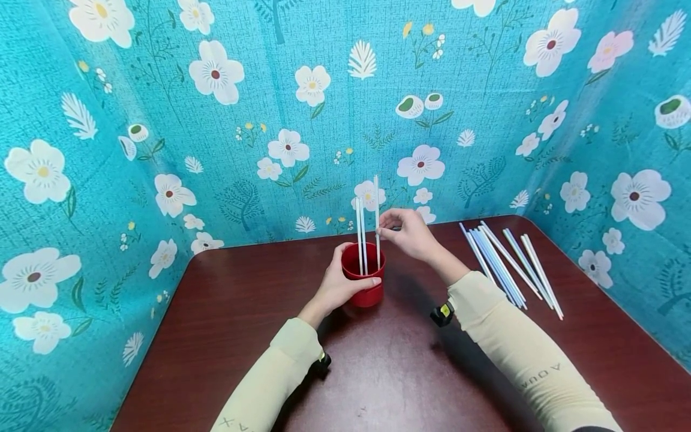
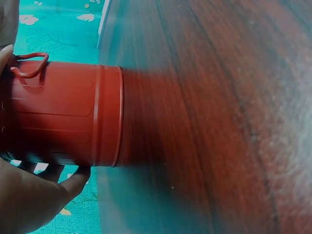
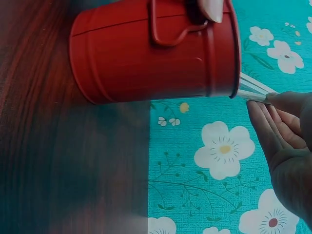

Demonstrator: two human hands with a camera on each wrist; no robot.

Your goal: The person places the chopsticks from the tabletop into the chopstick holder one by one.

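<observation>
A small red metal bucket [image 1: 369, 297] with a wire side handle [image 3: 168, 43] stands upright on the table. My left hand [image 1: 340, 285] grips it from the left, the thumb lying across its front and the fingers behind. Above the rim on the other side, my right hand [image 1: 408, 233] pinches a thin white stick [image 1: 376, 201] between thumb and fingers. This stick is upright, and its lower end is inside the bucket. Two more white sticks [image 1: 361, 228] lean in the bucket, their tops well above the rim. In the right wrist view the pinching fingertips [image 3: 270, 99] are close to the rim.
On the right of the dark red-brown table [image 1: 232, 312] lies a loose bundle of white and pale blue sticks [image 1: 499, 264], with several more white sticks [image 1: 541, 276] beside it. A blue flowered cloth [image 1: 335, 120] hangs behind the table and along both sides.
</observation>
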